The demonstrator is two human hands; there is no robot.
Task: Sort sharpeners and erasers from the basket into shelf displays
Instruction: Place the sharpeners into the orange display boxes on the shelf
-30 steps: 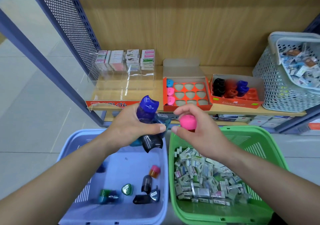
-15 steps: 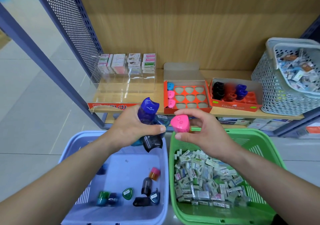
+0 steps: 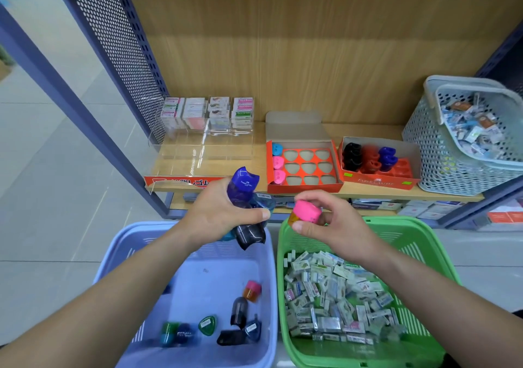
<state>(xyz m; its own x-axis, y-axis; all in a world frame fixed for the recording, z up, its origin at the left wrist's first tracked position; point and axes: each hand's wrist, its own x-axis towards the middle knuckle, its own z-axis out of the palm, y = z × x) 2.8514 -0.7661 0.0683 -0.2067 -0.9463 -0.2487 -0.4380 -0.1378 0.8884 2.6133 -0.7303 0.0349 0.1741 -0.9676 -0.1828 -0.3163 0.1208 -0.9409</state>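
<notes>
pink sharpener [image 3: 306, 211], lilac basket [image 3: 181, 234], green basket [image 3: 402, 233]

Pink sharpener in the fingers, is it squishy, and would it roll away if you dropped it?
Probably hard, not squishy: the pink sharpener shows no dent where the right hand pinches it. Likely light, since fingertips alone hold it. It might roll a little if dropped, as its cap looks rounded.
</notes>
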